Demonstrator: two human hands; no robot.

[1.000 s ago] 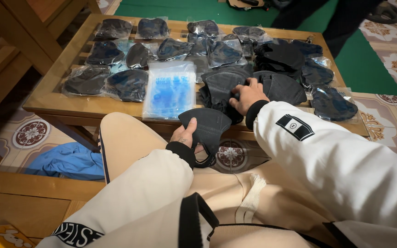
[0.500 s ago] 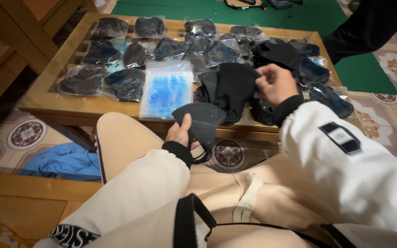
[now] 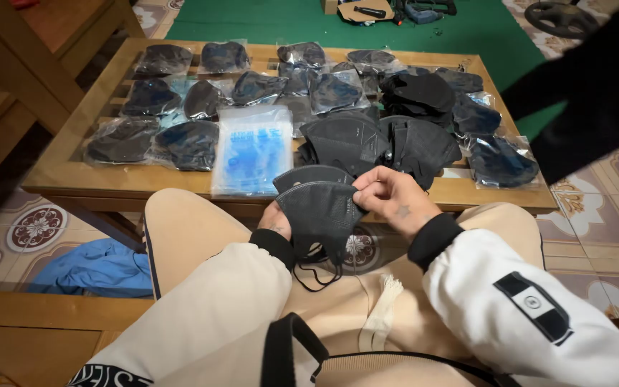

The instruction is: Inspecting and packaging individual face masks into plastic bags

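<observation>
Both hands pinch a small stack of dark folded face masks [image 3: 320, 208] over the lap: the left hand [image 3: 275, 221] grips the near edge, the right hand [image 3: 390, 197] nips the upper corner. Just beyond them lies a clear packet of blue masks [image 3: 250, 150] on the bench [image 3: 73, 179]; farther off, loose black masks [image 3: 381, 140] and bagged masks [image 3: 180, 143].

A wooden worktop [image 3: 59, 168] carries rows of dark masks sealed in clear bags [image 3: 188, 143] and a flat clear packet with blue contents [image 3: 251, 150] — beyond it a green mat [image 3: 281, 21] with tools [image 3: 395, 10], under it patterned floor tiles [image 3: 34, 228] and a blue cloth [image 3: 94, 269].
</observation>
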